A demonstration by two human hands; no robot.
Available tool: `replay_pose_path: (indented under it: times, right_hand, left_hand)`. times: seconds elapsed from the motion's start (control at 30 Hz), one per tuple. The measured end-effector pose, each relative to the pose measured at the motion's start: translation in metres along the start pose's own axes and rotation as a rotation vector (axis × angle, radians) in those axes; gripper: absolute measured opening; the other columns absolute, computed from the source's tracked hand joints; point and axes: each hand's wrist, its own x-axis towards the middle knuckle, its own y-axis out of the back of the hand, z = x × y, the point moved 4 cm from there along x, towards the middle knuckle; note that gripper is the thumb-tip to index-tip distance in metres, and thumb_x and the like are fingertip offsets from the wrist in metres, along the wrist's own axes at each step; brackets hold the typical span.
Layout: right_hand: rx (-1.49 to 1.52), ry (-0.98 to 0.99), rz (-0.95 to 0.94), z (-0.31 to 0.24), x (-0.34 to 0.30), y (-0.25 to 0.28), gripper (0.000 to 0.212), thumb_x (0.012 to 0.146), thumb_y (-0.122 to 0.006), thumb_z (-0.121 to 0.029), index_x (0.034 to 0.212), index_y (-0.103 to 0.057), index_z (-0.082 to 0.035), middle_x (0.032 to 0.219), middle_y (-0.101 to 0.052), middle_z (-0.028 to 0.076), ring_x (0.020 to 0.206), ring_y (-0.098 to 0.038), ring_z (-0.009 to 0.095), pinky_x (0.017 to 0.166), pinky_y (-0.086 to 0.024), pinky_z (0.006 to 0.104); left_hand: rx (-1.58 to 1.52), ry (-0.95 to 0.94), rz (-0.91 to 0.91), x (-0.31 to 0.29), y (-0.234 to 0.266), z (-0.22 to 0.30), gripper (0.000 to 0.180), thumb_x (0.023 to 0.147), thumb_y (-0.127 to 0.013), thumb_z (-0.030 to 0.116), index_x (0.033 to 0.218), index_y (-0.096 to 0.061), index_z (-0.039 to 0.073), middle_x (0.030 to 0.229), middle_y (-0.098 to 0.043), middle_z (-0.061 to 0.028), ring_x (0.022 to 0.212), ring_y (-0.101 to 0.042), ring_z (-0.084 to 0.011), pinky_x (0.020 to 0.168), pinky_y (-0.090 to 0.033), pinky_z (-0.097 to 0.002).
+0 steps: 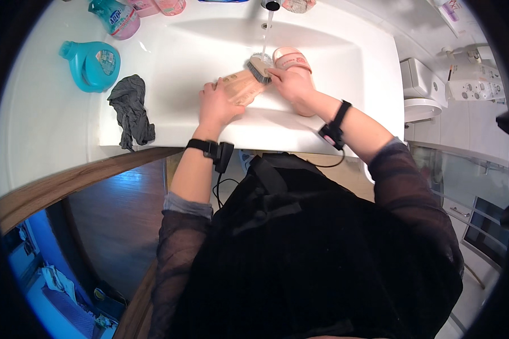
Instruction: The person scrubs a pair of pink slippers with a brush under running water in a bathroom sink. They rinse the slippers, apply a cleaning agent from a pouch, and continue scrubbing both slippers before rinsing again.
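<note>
Clock centred on brush point(259, 68). Peach slipper point(240, 85) in white sink point(178, 127), toward 8; our left hand point(216, 104) half-curled over it, gripping its near part. Our right hand point(294, 85) at 4, closed on brush, finger along its back. We judge: scrubbing; best short, flat strokes lengthwise, left hand pinning slipper, bristles under water stream point(268, 37) from tap point(271, 5) at 12. Edges: second slipper point(290, 60) at 3, crowding right hand; sink's front rim at 6. More elbow room toward 10.
</note>
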Motion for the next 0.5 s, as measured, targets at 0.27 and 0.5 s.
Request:
replay_pose_path:
  times: [0.27, 0.5]
  right_hand:
    - [0.166, -0.022, -0.193, -0.050, -0.045, 0.032, 0.043, 0.100, -0.043, -0.026, 0.141, -0.049, -0.016, 0.106, -0.067, 0.020, 0.100, -0.063, 0.034, 0.093, -0.048, 0.0406]
    - [-0.080, -0.037, -0.116, -0.051, 0.012, -0.023, 0.040, 0.100, -0.040, -0.024, 0.138, -0.051, -0.021, 0.092, -0.068, 0.021, 0.085, -0.066, 0.038, 0.079, -0.052, 0.0486]
  left_hand:
    - [-0.029, 0.224, 0.116, 0.000, 0.004, -0.011, 0.110, 0.061, -0.082, 0.040, 0.145, -0.030, -0.008, 0.133, -0.043, -0.0288, 0.120, -0.044, -0.0442, 0.103, -0.041, -0.0452]
    - [0.082, 0.186, -0.012, 0.005, -0.007, -0.015, 0.112, 0.060, -0.081, 0.041, 0.144, -0.028, -0.010, 0.134, -0.042, -0.0284, 0.120, -0.046, -0.0423, 0.105, -0.039, -0.0440]
